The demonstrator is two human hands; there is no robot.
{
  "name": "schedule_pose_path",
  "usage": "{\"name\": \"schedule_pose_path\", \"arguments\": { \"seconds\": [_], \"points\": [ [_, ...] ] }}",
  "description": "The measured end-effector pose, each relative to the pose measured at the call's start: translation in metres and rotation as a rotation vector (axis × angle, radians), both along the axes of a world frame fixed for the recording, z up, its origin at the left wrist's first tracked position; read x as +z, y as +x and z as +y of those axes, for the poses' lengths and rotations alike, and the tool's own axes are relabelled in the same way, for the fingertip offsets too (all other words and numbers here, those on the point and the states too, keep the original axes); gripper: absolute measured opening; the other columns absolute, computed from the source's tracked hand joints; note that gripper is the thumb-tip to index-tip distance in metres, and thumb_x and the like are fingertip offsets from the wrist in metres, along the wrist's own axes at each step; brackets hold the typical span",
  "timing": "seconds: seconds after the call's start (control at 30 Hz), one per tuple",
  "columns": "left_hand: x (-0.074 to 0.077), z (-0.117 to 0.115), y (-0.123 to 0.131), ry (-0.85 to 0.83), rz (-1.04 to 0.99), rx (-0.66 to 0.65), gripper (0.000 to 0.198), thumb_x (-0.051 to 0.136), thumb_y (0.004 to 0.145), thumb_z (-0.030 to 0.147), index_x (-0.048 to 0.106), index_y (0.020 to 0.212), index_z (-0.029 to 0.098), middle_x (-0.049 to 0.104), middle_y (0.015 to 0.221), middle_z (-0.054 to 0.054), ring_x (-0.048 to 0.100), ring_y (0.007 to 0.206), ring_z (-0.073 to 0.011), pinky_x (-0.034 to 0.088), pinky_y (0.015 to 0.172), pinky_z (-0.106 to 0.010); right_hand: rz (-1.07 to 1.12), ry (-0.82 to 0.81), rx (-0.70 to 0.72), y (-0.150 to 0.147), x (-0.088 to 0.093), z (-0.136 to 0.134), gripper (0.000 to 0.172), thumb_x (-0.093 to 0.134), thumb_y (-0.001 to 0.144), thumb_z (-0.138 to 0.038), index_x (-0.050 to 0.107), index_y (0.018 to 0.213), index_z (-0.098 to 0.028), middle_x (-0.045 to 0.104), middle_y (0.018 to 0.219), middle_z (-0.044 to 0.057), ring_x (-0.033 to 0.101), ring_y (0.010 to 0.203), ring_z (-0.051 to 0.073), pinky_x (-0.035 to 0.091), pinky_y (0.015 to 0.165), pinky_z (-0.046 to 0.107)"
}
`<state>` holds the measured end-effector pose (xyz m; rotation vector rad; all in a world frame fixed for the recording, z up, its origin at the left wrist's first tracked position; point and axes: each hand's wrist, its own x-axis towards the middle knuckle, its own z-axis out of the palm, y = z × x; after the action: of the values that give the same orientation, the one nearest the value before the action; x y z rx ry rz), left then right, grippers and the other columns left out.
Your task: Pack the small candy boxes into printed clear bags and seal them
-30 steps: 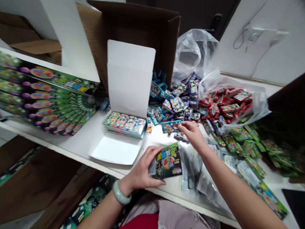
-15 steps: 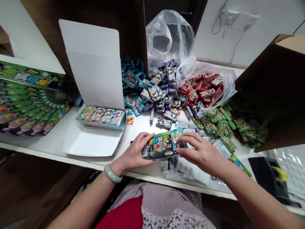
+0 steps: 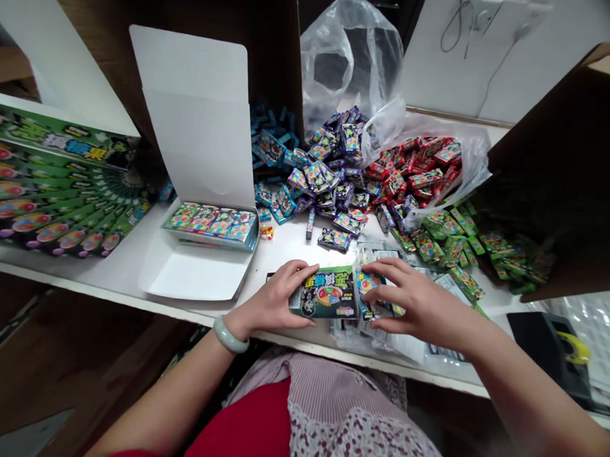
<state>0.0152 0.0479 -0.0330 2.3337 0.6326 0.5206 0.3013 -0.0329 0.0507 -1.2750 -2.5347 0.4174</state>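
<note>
My left hand is closed around a flat green-and-black printed candy box, held level above the table's front part. At the right end of that box, my right hand bends its fingers over small blue candy boxes. My fingers partly cover them, so how far they reach inside the larger box cannot be made out. Beneath both hands lie clear plastic wrappers. To the left stands an open white display carton, with a row of small candy boxes in it.
Loose small boxes form piles behind my hands: blue, purple, red and green. Tall cardboard cartons flank them. Fanned green printed packaging lies at left. A black tape dispenser sits at right.
The view has shifted slightly, moving the scene about. My right fingers have come down over the small blue boxes and spread further round them. My left hand keeps its hold on the candy box.
</note>
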Motion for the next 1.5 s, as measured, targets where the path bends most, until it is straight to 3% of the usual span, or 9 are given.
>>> {"name": "schedule_pose_path", "arguments": {
  "seconds": [0.57,0.67,0.8,0.93,1.07,1.13,1.23,1.4,1.5],
  "points": [
    [-0.003,-0.002,0.006,-0.008,-0.019,-0.024,0.092,0.079,0.066,0.038,0.032,0.143,0.021,0.043,0.123,-0.012,0.048,0.116,-0.0294,0.044,0.1,-0.047,0.158,-0.034,-0.015,-0.011,-0.025,0.018,0.065,0.077,0.069,-0.051,0.051,0.118,-0.018,0.053,0.124,0.017,0.053,0.116,0.029,0.047,0.098,0.043],
    [-0.004,-0.005,0.011,0.019,-0.024,0.054,0.091,0.079,0.067,0.04,0.031,0.143,0.021,0.043,0.122,-0.013,0.047,0.116,-0.03,0.044,0.099,-0.048,0.302,0.002,-0.164,-0.018,-0.035,0.013,0.064,0.075,0.072,-0.049,0.047,0.123,-0.021,0.047,0.133,0.016,0.048,0.124,0.029,0.044,0.103,0.047],
    [-0.006,-0.011,0.014,0.099,-0.022,0.191,0.09,0.078,0.065,0.038,0.032,0.141,0.02,0.043,0.122,-0.013,0.045,0.115,-0.0319,0.043,0.099,-0.051,0.431,-0.028,-0.465,-0.027,-0.053,-0.001,0.033,0.064,0.085,-0.041,0.057,0.114,-0.026,0.043,0.136,0.012,0.042,0.13,0.029,0.04,0.106,0.053],
    [-0.008,-0.015,0.022,0.127,-0.094,0.3,0.089,0.081,0.062,0.036,0.034,0.136,0.019,0.044,0.125,-0.014,0.044,0.119,-0.0336,0.04,0.102,-0.055,0.594,-0.18,-0.532,-0.039,-0.063,-0.005,0.044,0.066,0.083,-0.036,0.055,0.125,-0.031,0.042,0.139,0.01,0.047,0.125,0.027,0.049,0.097,0.046],
    [-0.003,-0.019,0.034,-0.104,-0.269,0.344,0.068,0.073,0.075,0.037,0.037,0.13,0.021,0.049,0.122,-0.011,0.052,0.113,-0.027,0.045,0.099,-0.048,0.864,-0.273,-0.564,-0.045,-0.063,0.005,0.04,0.058,0.087,-0.03,0.051,0.127,-0.029,0.063,0.099,0.004,0.063,0.082,0.016,0.056,0.073,0.032],
    [-0.002,-0.023,0.038,-0.309,-0.367,0.345,0.055,0.061,0.086,0.031,0.035,0.133,0.024,0.054,0.112,-0.008,0.058,0.099,-0.0204,0.052,0.087,-0.038,0.994,-0.197,-0.628,-0.05,-0.068,0.008,0.043,0.058,0.086,-0.029,0.047,0.127,-0.029,0.063,0.089,0.001,0.063,0.079,0.015,0.055,0.075,0.032],
    [-0.007,-0.031,0.037,-0.54,-0.425,0.301,0.065,0.056,0.088,0.027,0.022,0.144,0.027,0.053,0.109,-0.007,0.061,0.092,-0.0177,0.056,0.078,-0.033,1.133,-0.129,-0.776,-0.061,-0.082,0.004,0.045,0.063,0.083,-0.033,0.044,0.124,-0.029,0.064,0.091,0.002,0.064,0.084,0.016,0.055,0.078,0.033],
    [-0.019,-0.036,0.02,-0.695,-0.354,0.213,0.074,0.059,0.087,0.029,0.015,0.147,0.028,0.054,0.124,-0.011,0.061,0.106,-0.0223,0.056,0.084,-0.036,1.042,-0.134,-0.807,-0.074,-0.097,-0.013,0.025,0.059,0.086,-0.033,0.056,0.109,-0.024,0.065,0.097,0.005,0.064,0.087,0.017,0.054,0.08,0.032],
    [-0.018,-0.029,0.015,-0.726,-0.332,0.192,0.066,0.062,0.086,0.03,0.028,0.142,0.026,0.061,0.116,-0.009,0.064,0.1,-0.0206,0.056,0.083,-0.035,0.913,-0.141,-0.715,-0.073,-0.09,-0.012,0.016,0.056,0.088,-0.03,0.057,0.102,-0.023,0.063,0.088,0.002,0.06,0.074,0.014,0.051,0.068,0.028]
  ]
}}
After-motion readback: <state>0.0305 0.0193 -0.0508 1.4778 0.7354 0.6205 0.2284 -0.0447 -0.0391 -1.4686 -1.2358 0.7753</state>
